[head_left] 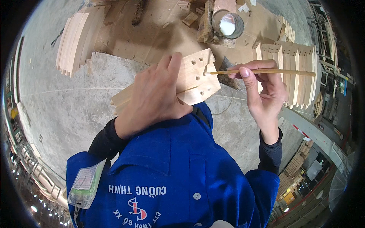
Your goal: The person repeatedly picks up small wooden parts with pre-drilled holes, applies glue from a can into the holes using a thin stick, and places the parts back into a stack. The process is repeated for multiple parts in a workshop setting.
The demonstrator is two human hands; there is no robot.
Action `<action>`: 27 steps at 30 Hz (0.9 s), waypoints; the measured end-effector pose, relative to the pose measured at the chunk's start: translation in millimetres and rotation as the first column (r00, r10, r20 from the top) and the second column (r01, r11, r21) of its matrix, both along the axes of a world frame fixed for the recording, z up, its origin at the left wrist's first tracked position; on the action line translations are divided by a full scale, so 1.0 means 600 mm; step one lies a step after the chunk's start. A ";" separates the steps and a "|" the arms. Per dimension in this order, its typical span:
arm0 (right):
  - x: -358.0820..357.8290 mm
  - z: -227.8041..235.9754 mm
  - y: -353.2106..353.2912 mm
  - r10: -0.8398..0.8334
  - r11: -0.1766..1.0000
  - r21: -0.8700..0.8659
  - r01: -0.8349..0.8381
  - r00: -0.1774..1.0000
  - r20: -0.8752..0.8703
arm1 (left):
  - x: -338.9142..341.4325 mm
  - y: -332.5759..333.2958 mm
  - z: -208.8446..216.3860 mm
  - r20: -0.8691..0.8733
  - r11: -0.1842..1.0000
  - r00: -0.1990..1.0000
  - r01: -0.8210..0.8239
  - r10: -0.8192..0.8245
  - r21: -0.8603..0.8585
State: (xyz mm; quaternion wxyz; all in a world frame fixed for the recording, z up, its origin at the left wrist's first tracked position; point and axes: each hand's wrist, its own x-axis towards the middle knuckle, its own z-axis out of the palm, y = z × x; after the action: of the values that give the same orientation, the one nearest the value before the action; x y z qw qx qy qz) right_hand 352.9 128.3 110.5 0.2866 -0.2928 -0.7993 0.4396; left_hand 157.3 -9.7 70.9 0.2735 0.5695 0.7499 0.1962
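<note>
My left hand [156, 89] is wrapped round a bundle of pale wooden pieces [195, 85], held side by side with their drilled ends up. Several round holes show in those ends. Between thumb and fingers, my right hand [264, 89] pinches a thin wooden stick [281, 71]. The stick's tip meets one of the holes near the middle of the bundle, and its other end points out to the right. How deep the tip sits I cannot tell.
Beyond my hands a round pot [228, 24] holds white liquid. Stacked wooden pieces stand at the far left [81, 40], and more drilled wooden pieces [296, 72] at the right. Cardboard [152, 38] with wood scraps lies over the concrete floor [76, 110].
</note>
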 end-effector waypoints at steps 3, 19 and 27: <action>-0.006 -0.005 0.003 0.016 1.000 0.012 -0.017 1.000 0.017 | 0.000 0.002 0.001 -0.007 1.000 1.000 0.001 -0.001 0.002; -0.015 0.008 0.012 0.064 0.998 -0.005 -0.064 0.993 0.100 | -0.004 0.006 -0.004 0.021 0.999 1.000 -0.006 0.005 0.054; -0.017 0.009 0.010 0.016 0.999 -0.037 -0.015 1.000 0.021 | -0.002 0.006 -0.004 0.009 0.998 1.000 -0.009 0.009 0.060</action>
State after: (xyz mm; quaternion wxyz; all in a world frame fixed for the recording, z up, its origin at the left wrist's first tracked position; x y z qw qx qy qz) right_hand 342.6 134.6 115.7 0.2692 -0.2965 -0.7964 0.4531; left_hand 155.9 -5.9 68.5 0.2587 0.5732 0.7450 0.2225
